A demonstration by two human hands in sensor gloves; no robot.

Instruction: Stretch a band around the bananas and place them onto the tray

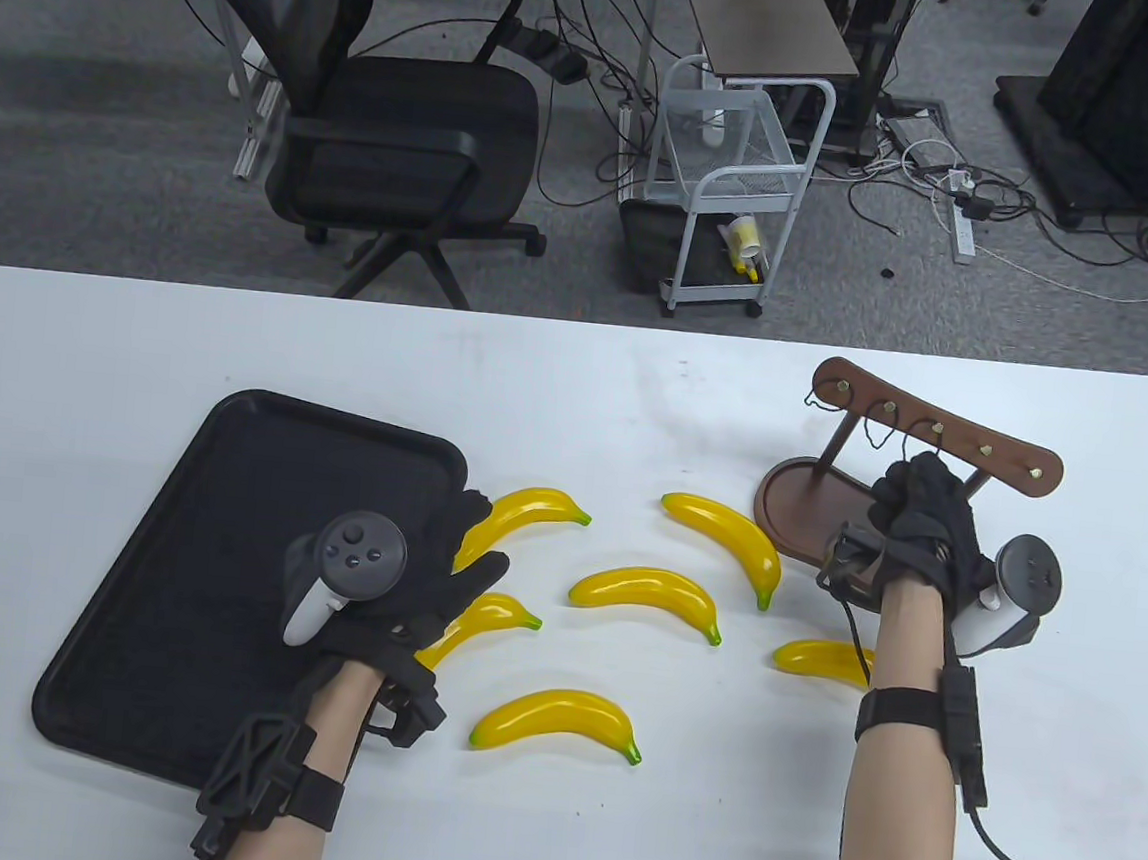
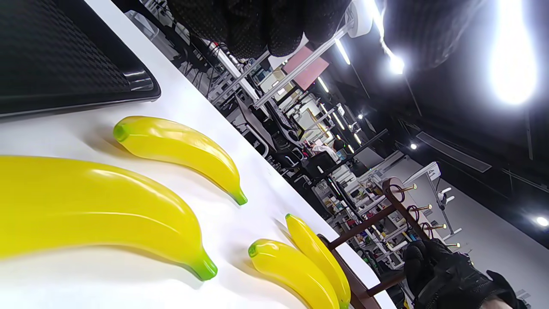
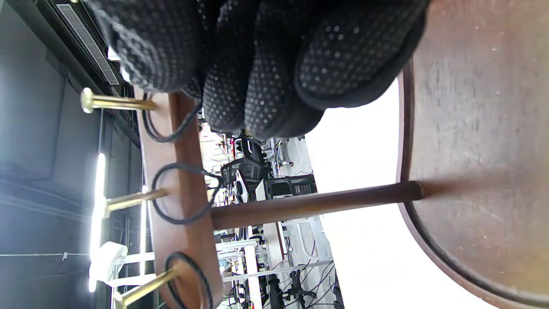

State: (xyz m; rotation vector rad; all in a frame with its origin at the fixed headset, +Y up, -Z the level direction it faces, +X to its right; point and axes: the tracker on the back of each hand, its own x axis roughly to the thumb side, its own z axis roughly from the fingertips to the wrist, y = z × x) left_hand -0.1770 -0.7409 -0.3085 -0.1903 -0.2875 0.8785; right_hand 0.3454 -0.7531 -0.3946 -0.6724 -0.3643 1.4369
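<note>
Several yellow bananas (image 1: 645, 597) lie loose on the white table between the black tray (image 1: 228, 480) and a wooden peg rack (image 1: 993, 457). My left hand (image 1: 473, 552) hovers over the tray's right edge, its fingers straight, above two bananas (image 2: 180, 150) and holding nothing. My right hand (image 1: 906, 479) is at the rack with its fingers curled. In the right wrist view its fingertips (image 3: 266, 77) close on a thin black band (image 3: 171, 128) hanging from a brass peg (image 3: 116, 103). More bands (image 3: 184, 197) hang on the other pegs.
The rack's oval wooden base (image 1: 808, 511) stands right of the bananas, one banana (image 1: 725, 544) close against it. Another banana (image 1: 820, 660) lies partly under my right forearm. An office chair (image 1: 391, 113) and a white cart (image 1: 736, 183) stand beyond the far table edge.
</note>
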